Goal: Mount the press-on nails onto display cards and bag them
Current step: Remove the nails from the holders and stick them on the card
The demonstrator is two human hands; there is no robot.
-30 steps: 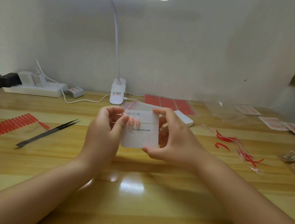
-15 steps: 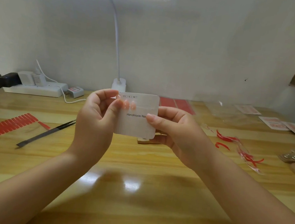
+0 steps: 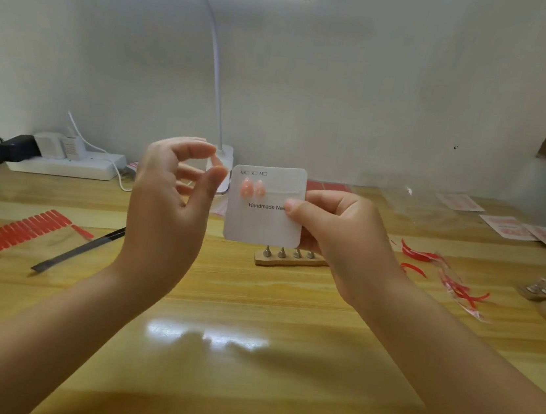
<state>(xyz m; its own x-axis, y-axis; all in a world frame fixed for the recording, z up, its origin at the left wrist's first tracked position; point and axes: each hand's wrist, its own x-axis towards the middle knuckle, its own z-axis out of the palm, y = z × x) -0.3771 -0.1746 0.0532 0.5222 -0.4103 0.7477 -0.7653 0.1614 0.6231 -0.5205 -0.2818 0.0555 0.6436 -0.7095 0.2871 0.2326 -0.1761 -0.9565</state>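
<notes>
Partly behind the right hand (image 3: 337, 235): display card (image 3: 263, 219), print cut off.

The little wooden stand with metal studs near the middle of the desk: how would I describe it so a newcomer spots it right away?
Start at the white desk lamp at the back of the wooden table, then drop to the white display card held by the right hand. Just beneath the card lies a small wooden strip. It carries a row of pointed metal studs, unlike the flat red strips around it.

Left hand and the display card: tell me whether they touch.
Apart. The head view shows the left hand lifted off beside the display card, with background showing between its fingers and the card's edge; only the right hand holds the card.
</notes>
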